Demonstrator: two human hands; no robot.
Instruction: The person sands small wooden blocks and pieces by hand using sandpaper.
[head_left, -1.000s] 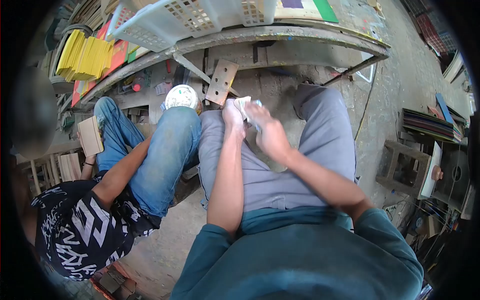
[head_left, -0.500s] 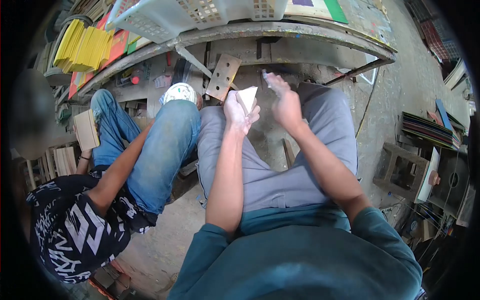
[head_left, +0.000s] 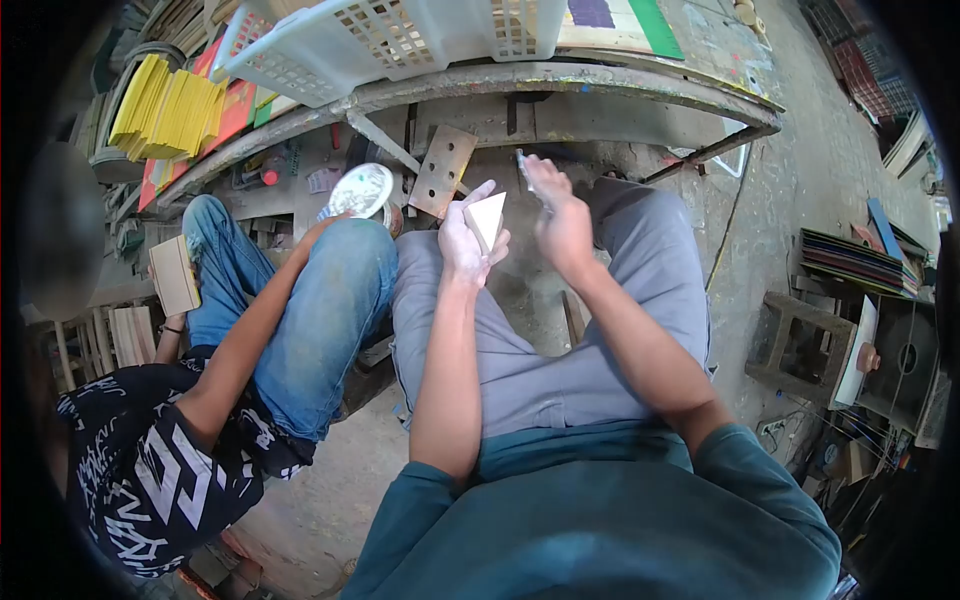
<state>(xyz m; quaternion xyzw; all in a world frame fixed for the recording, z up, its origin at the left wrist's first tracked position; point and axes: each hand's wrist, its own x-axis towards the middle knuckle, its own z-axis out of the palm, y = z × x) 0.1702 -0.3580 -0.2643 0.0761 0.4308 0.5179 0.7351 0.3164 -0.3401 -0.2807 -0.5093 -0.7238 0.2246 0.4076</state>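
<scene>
My left hand (head_left: 464, 245), dusted with white powder, is closed around a pale triangular block (head_left: 486, 221), its thumb raised beside the block's left edge. To its right and a short distance apart is my right hand (head_left: 562, 222), blurred slightly. Its fingers hold a thin greyish piece (head_left: 524, 168) whose kind I cannot make out; the rest is hidden by the hand. Both hands are above my knees. A round tub (head_left: 362, 190) with a white-smeared top stands to the left of my left hand, and a board with dark holes (head_left: 444, 170) leans just beyond it.
A co-worker (head_left: 160, 440) sits at my left, holding a flat wooden panel (head_left: 174, 276). Ahead is a bench (head_left: 600, 78) bearing a white plastic basket (head_left: 385, 45) and stacked yellow pieces (head_left: 168, 105). A wooden stool-like frame (head_left: 800, 345) stands at the right.
My right hand has shifted slightly left and stays apart from the block. My left thumb now sticks out more. The co-worker's near arm has reached forward towards the tub.
</scene>
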